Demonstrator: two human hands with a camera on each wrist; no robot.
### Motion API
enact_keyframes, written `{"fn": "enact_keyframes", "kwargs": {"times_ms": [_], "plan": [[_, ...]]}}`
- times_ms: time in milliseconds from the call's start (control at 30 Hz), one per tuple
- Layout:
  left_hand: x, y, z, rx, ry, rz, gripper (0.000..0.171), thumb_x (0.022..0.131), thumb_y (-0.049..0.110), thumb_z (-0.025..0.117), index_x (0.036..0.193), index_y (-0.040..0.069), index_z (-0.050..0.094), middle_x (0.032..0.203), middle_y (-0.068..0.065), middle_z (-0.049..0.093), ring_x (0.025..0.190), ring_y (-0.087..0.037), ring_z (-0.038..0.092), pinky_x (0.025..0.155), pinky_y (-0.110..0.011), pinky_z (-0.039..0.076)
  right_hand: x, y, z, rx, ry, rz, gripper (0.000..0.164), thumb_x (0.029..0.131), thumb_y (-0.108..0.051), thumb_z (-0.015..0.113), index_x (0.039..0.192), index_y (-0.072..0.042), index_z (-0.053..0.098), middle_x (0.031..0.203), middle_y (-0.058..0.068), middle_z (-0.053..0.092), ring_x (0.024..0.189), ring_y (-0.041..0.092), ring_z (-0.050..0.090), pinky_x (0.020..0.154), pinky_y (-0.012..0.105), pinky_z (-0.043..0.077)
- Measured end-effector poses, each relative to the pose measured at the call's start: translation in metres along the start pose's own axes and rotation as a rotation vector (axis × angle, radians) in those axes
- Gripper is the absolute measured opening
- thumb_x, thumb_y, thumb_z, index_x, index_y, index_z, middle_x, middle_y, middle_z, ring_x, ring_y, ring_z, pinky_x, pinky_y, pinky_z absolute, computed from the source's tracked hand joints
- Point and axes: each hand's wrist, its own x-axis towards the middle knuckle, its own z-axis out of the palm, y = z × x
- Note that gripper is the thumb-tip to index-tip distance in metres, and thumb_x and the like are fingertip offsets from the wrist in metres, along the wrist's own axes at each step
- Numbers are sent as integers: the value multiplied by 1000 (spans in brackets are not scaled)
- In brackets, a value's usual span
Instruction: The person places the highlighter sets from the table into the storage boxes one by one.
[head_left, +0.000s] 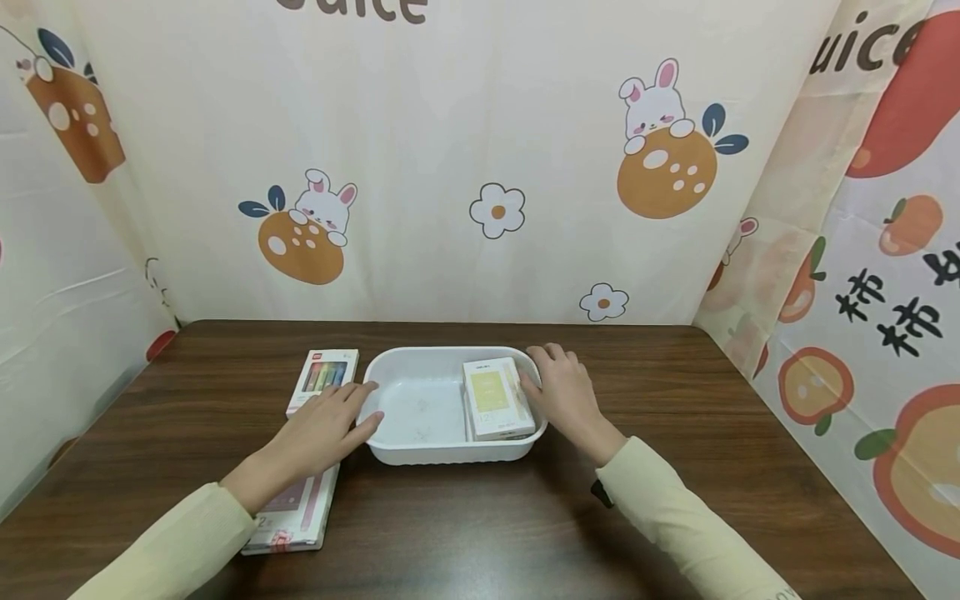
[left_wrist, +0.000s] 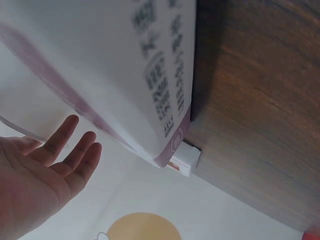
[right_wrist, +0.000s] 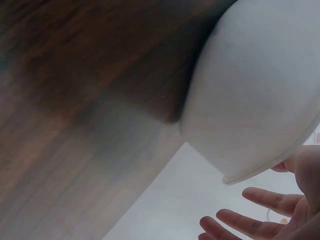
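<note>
From my remote seat, I see the left hand (head_left: 321,429) stretched in from the near left to the left rim of the white tub (head_left: 442,453), fingers extended and a little apart, thumb set off from them; I cannot tell how firmly it touches. The right hand (head_left: 564,392) angles in from the near right to the opposite end, fingers loosely spread, thumb over the rim. Between them, the tub stands on the dark wood-grained table (head_left: 450,533), smooth-walled, round-cornered and lipped. A yellow-panelled carton (head_left: 491,396) sits in its right end. Left of the tub, I have a flat box showing coloured sticks (head_left: 326,372) farther off and a glossy pink-and-white box (head_left: 303,521) nearer
</note>
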Motion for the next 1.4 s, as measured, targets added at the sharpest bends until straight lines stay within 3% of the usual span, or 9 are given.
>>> {"fn": "enact_keyframes", "kwargs": {"times_ms": [400,833,1167,1400], "plan": [[-1,0,0,3,3,3,60,93,47,41,135,4,41,133,-17,49,122,-37,45,100,-55,34,-4,12,6,92,-79,65,34,83,-20,63,113,-5,61,108,20,61,93,38,60,76,50,49],[-1,3,-4,70,41,5,58,92,47,43,133,6,44,129,-17,52,120,-37,46,98,-57,34,-4,16,7,141,-167,91,35,84,-17,60,118,-7,58,111,21,60,95,34,61,73,47,51],[-7,6,-18,130,130,37,55,92,44,46,130,5,48,123,-16,56,116,-36,49,94,-54,39,-4,19,8,158,-201,94,37,86,-18,57,121,-8,56,113,21,59,97,34,60,74,47,50],[-14,-2,-29,190,184,57,54,90,43,50,129,6,47,122,-16,55,111,-35,52,85,-52,44,-4,19,9,155,-196,88,37,85,-17,58,120,-7,56,112,21,60,96,33,60,73,46,51]]}}
